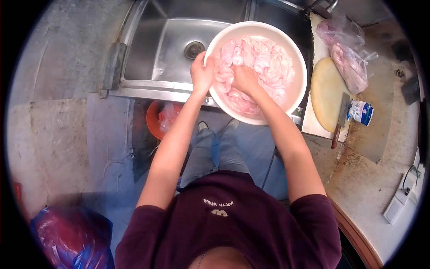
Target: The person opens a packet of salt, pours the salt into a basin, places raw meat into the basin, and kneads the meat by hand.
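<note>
L hand (pixel 201 76) fingers closed on basin (pixel 304 74) rim; R hand (pixel 245 81) in pink meat (pixel 280 67), fingers buried, grip unclear. Prob hand-working step; next needs steady rim.

A shiny metal sink (pixel 174 67) has a round drain (pixel 195 49). The floor (pixel 268 179) looks blue-gray. Brown stains mark the pale surface (pixel 371 134) on the right, near a white socket strip (pixel 402 197) with a black cord (pixel 408 181).

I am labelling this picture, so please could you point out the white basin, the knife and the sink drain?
White basin (pixel 302 74): head view, on its right rim.
Knife (pixel 344 110): head view, on the blade.
Sink drain (pixel 195 50): head view, on its middle.
</note>
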Tool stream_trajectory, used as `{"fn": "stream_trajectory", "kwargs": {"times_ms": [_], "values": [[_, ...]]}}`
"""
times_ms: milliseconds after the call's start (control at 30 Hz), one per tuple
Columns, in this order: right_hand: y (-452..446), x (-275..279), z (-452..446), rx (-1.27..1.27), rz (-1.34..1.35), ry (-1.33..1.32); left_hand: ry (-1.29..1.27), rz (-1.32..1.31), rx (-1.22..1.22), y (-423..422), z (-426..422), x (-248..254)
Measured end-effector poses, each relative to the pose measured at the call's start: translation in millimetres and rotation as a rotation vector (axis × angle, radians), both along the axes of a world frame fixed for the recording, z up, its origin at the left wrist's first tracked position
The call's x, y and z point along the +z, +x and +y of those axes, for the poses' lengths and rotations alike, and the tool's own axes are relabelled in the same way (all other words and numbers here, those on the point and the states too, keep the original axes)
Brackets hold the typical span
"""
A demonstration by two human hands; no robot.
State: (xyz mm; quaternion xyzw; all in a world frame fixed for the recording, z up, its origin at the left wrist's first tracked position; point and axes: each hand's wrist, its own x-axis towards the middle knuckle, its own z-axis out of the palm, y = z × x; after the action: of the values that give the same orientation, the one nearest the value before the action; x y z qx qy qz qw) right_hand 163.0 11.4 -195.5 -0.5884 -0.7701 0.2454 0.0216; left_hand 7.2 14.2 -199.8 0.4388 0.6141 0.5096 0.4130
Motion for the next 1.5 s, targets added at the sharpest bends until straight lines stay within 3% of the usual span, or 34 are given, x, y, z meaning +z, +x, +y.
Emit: {"fn": "stream_trajectory", "kwargs": {"times_ms": [67,200,300,333,433,567,667,767,867,967,1067,1200,1300,1400,1467,1500], "values": [[3.5,-1.0,13.3,-0.098,0.093,-0.032,0.014,0.002,-0.003,0.5,-0.3,0.1],[46.4,19.3,20.9,-0.031,0.077,-0.008,0.048,-0.013,-0.002,-1.2,3.9,-9.9],[102.7,36.9,28.8,-0.119,0.503,-0.211,0.044,-0.013,0.006,-1.9,-1.1,-8.8],[110.0,64.0,26.8,-0.245,0.53,-0.294,0.05,-0.015,0.005,-0.7,0.5,-5.9],[133.8,57.3,35.7,-0.286,0.461,-0.059,0.04,-0.053,0.012,1.5,-0.1,-1.1],[116.8,12.0,41.3,-0.711,1.015,-0.513,0.035,0.014,0.002,2.6,-1.7,5.9],[106.4,7.1,38.4,-0.732,1.102,-0.641,0.033,-0.028,0.021,3.5,-1.7,7.2],[74.0,39.7,15.0,-0.523,1.215,-0.714,-0.008,-0.055,0.03,4.4,-4.2,8.6],[30.2,59.7,-10.4,-0.306,0.775,-0.457,0.026,-0.029,0.021,2.2,-2.9,-0.3],[1.8,55.4,-25.1,0.045,0.109,-0.096,0.006,-0.07,0.024,2.9,-1.4,5.5],[-5.4,21.7,-20.8,0.077,-0.036,-0.021,-0.024,-0.051,0.013,1.6,-3.9,5.5],[-3.6,-4.6,1.9,-0.14,0.086,0.127,-0.026,-0.094,0.028,2.2,-0.8,0.0],[9.9,-8.1,23.6,-0.098,-0.051,0.02,0.012,-0.036,0.032,-0.4,-1.1,-5.6],[44.8,3.6,25.4,-0.039,-0.082,0.125,0.01,-0.067,-0.001,0.7,-0.2,7.6],[65.4,57.1,28.9,-0.134,0.245,-0.145,0.017,-0.069,0.0,0.9,-3.9,8.0],[83.5,53.9,34.0,-0.052,0.163,0.009,0.039,-0.042,0.01,1.3,-2.5,4.7]]}}
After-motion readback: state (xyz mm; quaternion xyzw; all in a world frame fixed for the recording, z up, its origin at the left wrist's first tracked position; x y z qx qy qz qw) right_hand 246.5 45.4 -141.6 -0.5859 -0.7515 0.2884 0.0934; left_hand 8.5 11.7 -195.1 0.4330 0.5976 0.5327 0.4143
